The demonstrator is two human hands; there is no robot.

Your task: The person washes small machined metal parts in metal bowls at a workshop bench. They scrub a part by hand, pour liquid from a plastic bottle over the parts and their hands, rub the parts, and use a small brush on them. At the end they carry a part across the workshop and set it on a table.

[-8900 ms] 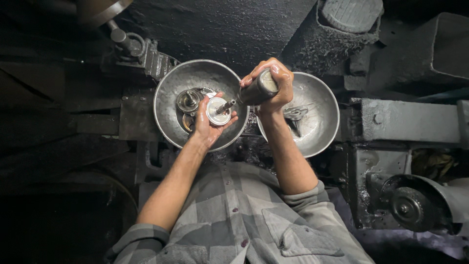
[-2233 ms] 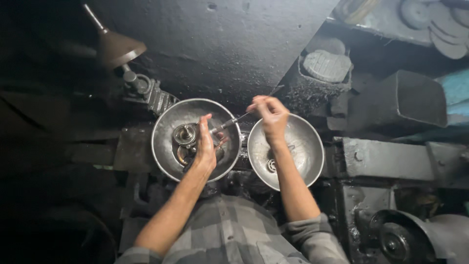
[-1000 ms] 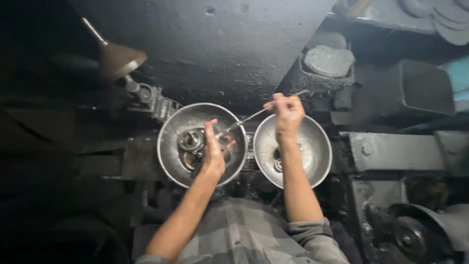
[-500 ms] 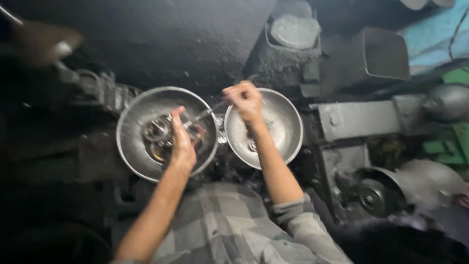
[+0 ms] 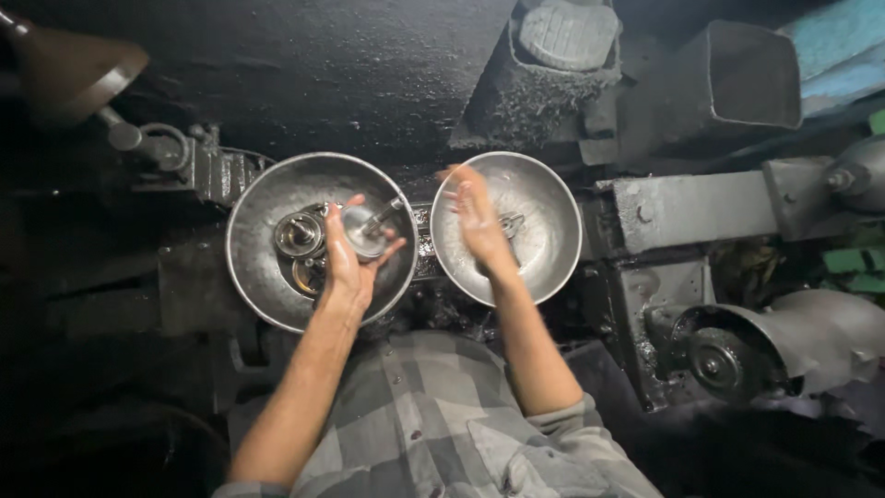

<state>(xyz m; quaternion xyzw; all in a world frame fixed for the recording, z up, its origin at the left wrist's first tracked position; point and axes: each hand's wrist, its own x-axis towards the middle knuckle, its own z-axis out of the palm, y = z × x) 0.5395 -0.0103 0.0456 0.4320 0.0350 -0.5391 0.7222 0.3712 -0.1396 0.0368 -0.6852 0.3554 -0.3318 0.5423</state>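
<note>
Nearest, a grey checked shirt (image 5: 433,415) with both bare forearms reaching forward over a dark, grimy tabletop (image 5: 304,65). Left hand (image 5: 348,263) cupped over the left metal bowl (image 5: 253,249), closed around a small round metal part (image 5: 362,231), held face up, probably so as to present its open side to work. Inside that part a thin metal rod (image 5: 382,218), long axis slanting up and to the right, upper end aimed toward the other bowl; lower end hidden in the part. Just left of the hand, two more round metal pieces (image 5: 300,235) lying in the bowl's bottom, likely kept there within easy reach. Right hand (image 5: 477,214) flat, fingers spread, hovering over the right metal bowl (image 5: 553,217), holding nothing. Small dark bits (image 5: 513,224) lying in that bowl beside the hand. Farther off, a heavy grey machine block (image 5: 691,207) to the right, and a brown lamp shade (image 5: 78,78) at far left.
</note>
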